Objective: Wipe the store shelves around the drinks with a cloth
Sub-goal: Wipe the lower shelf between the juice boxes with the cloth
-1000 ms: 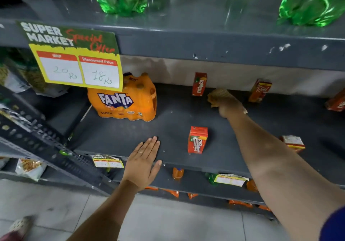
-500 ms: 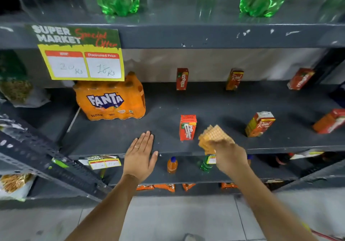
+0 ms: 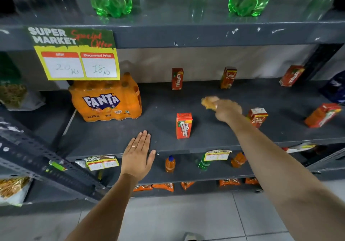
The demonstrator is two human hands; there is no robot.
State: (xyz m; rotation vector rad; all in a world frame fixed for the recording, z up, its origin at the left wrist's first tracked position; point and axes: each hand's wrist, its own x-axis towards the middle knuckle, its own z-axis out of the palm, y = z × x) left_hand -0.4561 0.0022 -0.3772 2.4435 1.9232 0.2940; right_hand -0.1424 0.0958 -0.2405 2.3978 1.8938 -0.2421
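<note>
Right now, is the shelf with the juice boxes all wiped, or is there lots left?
Hard to say what is already clean; the grey shelf looks the same all over. In hand: the right hand presses the cloth mid-shelf, among the juice cartons, while the left hand rests flat on the front edge. Probably left: around the Fanta pack and the lower shelf.
</note>
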